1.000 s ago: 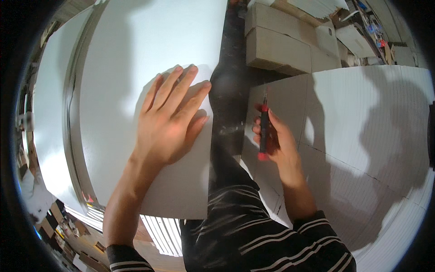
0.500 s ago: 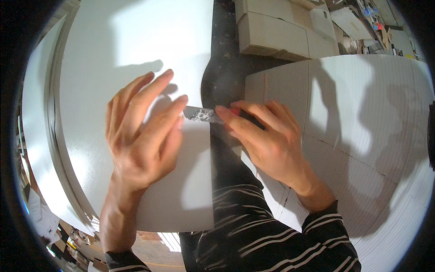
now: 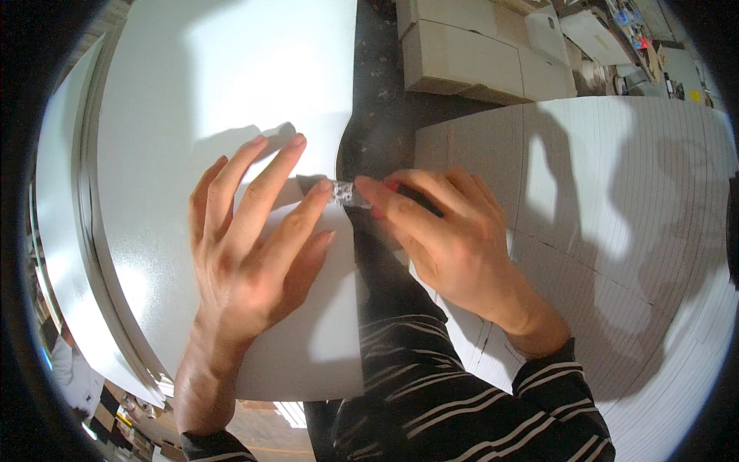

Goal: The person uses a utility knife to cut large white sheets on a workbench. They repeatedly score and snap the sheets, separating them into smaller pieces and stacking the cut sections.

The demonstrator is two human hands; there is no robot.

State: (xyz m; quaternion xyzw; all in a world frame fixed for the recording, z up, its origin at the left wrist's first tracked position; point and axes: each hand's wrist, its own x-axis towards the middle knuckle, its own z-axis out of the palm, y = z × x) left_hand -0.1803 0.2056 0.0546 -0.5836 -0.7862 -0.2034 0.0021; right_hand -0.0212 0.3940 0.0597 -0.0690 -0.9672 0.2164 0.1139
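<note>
My right hand (image 3: 458, 242) pinches a putty knife (image 3: 346, 195) between thumb and fingers. Its red and black handle is mostly hidden in the hand. The flat grey blade points left over the edge of a glossy white panel (image 3: 254, 69) and carries crumbly white residue. Over that panel, my left hand (image 3: 254, 254) is open with fingers spread. Its index fingertip touches the blade or lies just above it; the other fingers hold nothing.
Stacked pale boards (image 3: 623, 246) with fine lines lie at the right. Behind them are cardboard boxes (image 3: 462, 61) and clutter. More white panels (image 3: 69, 223) stand along the left rim. A dark floor gap (image 3: 377, 100) runs between panel and boards.
My left hand has shifted slightly right and spread its fingers, bringing the index fingertip over the blade. The putty knife and my right hand have moved a little left.
</note>
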